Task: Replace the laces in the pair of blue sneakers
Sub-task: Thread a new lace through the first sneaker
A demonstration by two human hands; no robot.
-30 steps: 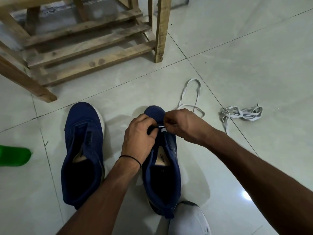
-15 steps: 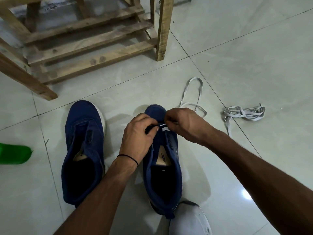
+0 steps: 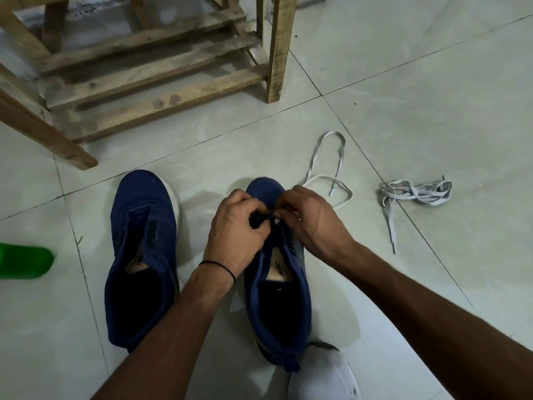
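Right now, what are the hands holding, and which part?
The right hand pinches the white lace where it enters the front eyelets of the blue sneaker. The left hand seems to grip that sneaker's eyelet edge; its fingertips are hidden.

Dim, greenish indoor light casts soft shadows on the floor (image 3: 375,82) just left of the fingers (image 3: 248,204) and below them. The fingers look slightly blurred; lines far from them bow outward.
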